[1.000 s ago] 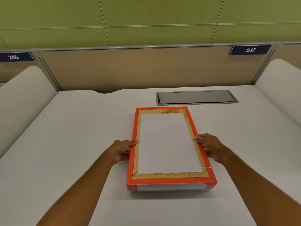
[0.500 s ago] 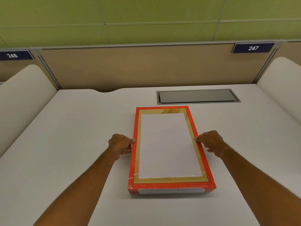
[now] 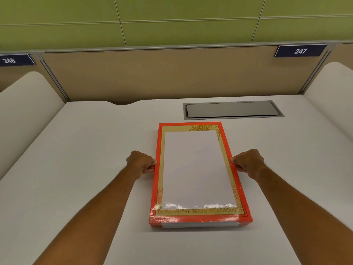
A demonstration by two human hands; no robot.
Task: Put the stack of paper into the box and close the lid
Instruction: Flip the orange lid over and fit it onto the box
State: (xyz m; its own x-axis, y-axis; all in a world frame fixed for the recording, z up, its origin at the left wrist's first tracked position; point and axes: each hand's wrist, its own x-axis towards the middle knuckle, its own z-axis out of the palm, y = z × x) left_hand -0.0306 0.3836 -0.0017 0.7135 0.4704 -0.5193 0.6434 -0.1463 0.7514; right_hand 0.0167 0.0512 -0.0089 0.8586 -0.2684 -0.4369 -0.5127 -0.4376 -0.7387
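A flat red box (image 3: 200,219) lies lengthwise on the white desk, straight in front of me. Its lid (image 3: 197,169) is on, red-rimmed with a gold border and a large white panel. A thin white strip shows under the lid's near edge. My left hand (image 3: 141,165) pinches the lid's left long side at about mid-length, thumb on top. My right hand (image 3: 248,164) pinches the right long side the same way. No loose stack of paper is visible; whatever is inside the box is hidden by the lid.
A grey recessed cable hatch (image 3: 232,109) sits in the desk (image 3: 76,169) just beyond the box. A tan partition (image 3: 172,73) closes the back, with curved white side dividers (image 3: 23,104) on both sides and number plates 246 and 247.
The lid has sunk lower over the base, so less white shows at the near edge. Both hands stayed on the long sides and their fingers curled tighter.
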